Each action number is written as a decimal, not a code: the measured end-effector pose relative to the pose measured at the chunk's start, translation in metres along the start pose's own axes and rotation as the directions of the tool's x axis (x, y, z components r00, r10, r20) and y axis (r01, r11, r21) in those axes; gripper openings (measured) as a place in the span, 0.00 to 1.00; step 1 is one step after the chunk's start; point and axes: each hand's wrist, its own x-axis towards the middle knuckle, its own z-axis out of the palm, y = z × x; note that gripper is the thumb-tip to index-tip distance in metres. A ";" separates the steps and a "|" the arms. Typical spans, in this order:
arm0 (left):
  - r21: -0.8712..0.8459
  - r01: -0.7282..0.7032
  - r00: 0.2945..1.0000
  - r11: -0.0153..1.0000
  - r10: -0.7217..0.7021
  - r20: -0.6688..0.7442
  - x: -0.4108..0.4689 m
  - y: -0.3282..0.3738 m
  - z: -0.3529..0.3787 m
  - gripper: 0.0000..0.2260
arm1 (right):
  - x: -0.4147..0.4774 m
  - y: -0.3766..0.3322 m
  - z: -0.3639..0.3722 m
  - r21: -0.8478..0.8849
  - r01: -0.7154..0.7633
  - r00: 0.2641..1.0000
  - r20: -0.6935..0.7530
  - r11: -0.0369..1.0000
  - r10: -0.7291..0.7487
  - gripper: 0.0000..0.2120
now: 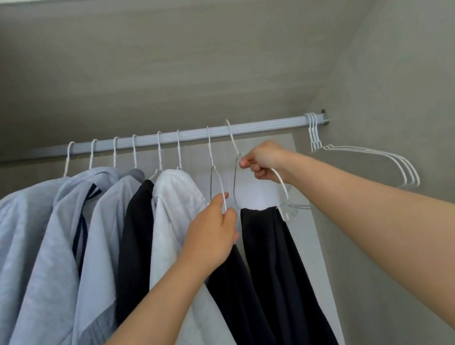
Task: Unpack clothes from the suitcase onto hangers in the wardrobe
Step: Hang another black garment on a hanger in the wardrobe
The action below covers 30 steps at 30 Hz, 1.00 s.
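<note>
Your right hand [263,164] pinches neck of hanger [236,182] carrying dark garment [275,268]; left hand [214,232] grips neighbouring hanger [218,185]. Seat hook above your pinch squarely on rail [266,125], then space garments below.

The lower bar of the hanger [215,179] pinched by the left hand [210,233] is hidden behind that hand and the dark cloth below it. What this hanger carries cannot be told apart from the black garment [277,267] just right of the left hand — both dark masses run out of the bottom edge. The right hand [263,163] covers the neck of the hanger [232,142] it grips; its far shoulder is a faint tangle of wire below the wrist. Left of the left hand, the hanging shirts [26,244] overlap, hiding hanger shoulders — their hems are cut off. Both forearms leave the picture. The rail's [266,124] left end is obscured.
</note>
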 end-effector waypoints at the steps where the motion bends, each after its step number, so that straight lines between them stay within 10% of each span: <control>1: 0.003 0.005 1.000 1.000 -0.005 -0.004 -0.001 0.001 0.001 0.20 | -0.002 0.005 0.003 -0.007 -0.010 1.000 -0.006 1.000 0.010 0.12; 13: -0.110 0.000 0.999 0.994 -0.005 -0.048 -0.022 0.008 -0.005 0.25 | -0.042 -0.007 -0.003 0.298 -0.155 0.986 0.104 0.942 0.130 0.08; 23: -0.241 0.128 0.989 0.962 -0.142 -0.045 -0.086 0.019 0.004 0.22 | -0.144 0.035 -0.033 0.142 -0.072 0.993 -0.080 0.987 0.084 0.10; 30: -0.233 0.365 0.925 0.902 -0.321 0.206 -0.209 0.061 0.007 0.13 | -0.302 0.091 -0.067 -0.186 -0.170 0.985 -0.064 0.968 0.161 0.10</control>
